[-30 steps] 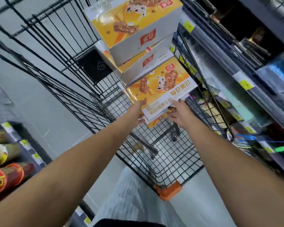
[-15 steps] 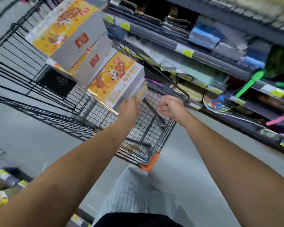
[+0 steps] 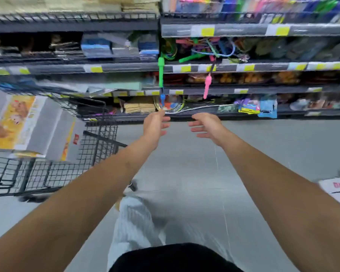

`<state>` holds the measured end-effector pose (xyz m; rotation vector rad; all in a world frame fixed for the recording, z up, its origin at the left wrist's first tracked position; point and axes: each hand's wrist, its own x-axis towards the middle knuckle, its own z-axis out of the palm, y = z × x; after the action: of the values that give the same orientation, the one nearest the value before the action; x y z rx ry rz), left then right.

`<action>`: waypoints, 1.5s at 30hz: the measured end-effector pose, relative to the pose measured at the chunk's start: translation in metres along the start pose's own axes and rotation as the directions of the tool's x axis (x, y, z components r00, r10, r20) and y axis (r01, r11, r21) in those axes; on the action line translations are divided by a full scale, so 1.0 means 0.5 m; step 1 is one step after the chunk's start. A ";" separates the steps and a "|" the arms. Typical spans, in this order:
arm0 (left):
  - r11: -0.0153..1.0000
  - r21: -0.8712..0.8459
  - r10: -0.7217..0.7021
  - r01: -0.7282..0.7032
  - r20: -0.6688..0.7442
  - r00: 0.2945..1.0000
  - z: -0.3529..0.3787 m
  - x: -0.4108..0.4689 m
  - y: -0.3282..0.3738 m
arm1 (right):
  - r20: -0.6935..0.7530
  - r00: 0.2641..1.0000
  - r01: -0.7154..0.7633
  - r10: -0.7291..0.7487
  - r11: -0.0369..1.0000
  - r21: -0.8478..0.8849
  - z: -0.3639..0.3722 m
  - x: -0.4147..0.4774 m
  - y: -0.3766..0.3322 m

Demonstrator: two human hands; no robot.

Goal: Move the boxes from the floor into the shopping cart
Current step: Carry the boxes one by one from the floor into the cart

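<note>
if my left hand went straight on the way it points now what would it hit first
Probably the blue handle dangling at the bottom shelf, just above the open left hand. Nothing shows between them, though blur leaves the depth unclear.

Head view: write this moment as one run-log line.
left hand open, empty | right hand open, empty | boxes in cart | box on floor

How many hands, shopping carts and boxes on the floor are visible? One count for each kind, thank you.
Hands: 2, left hand and right hand, both empty
Shopping cart: 1
Box on the floor: 1, cut by the right edge
Total: 4
</note>
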<state>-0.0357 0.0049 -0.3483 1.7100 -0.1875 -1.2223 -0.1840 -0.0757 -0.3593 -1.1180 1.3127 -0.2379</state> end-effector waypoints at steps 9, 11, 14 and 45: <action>0.964 0.265 -0.067 -0.027 0.338 0.939 0.334 -0.117 -0.024 | -0.219 0.972 -0.035 0.082 0.977 0.211 -0.325 -0.103 0.120; 0.940 0.337 -0.093 -0.053 0.404 0.910 0.416 -0.132 -0.030 | -0.261 0.960 -0.029 0.105 0.959 0.281 -0.397 -0.118 0.145; 0.903 0.419 -0.139 -0.094 0.491 0.860 0.530 -0.142 -0.038 | -0.318 0.935 -0.030 0.159 0.927 0.375 -0.490 -0.129 0.173; 0.370 0.749 -0.716 -0.550 0.607 0.345 1.647 -0.457 -0.379 | -0.512 0.470 0.333 0.719 0.393 0.857 -1.363 -0.371 0.660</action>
<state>-0.8668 -0.2702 -0.3548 1.4828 -1.9823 -2.4634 -0.9611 -0.1313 -0.3888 0.3687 1.8045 -1.3182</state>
